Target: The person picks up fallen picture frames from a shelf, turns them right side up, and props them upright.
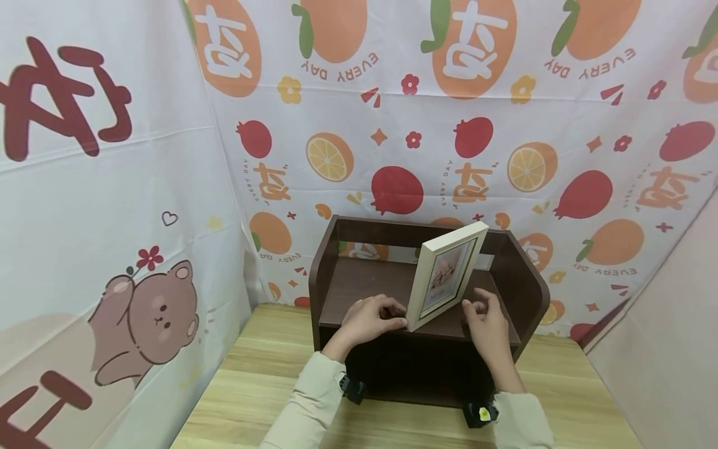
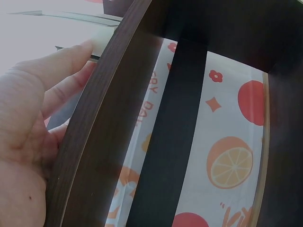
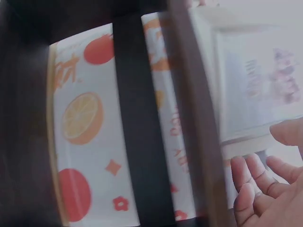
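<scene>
A cream picture frame [image 1: 449,274] with a pink picture behind its pane stands upright at a slant on the upper shelf of a dark brown desk organizer [image 1: 364,280]. At the frame's lower left corner, my left hand [image 1: 371,318] pinches the edge between thumb and fingertips. The left wrist view shows the left thumb [image 2: 71,59] against the cream edge, while the other fingers are partly hidden by the shelf board. My right hand [image 1: 487,327] is just right of the frame, fingers loosely bent and holding nothing. In the right wrist view, the right fingertips [image 3: 241,172] lie close below the frame's border.
The organizer has raised side panels [image 1: 530,280] and a back rail [image 1: 387,232], with a dark lower compartment [image 1: 415,368] under the shelf. It stands on a light wood table [image 1: 269,368]. Fruit-printed cloth [image 1: 336,112] hangs behind, and a bear-printed cloth [image 1: 151,305] hangs at the left.
</scene>
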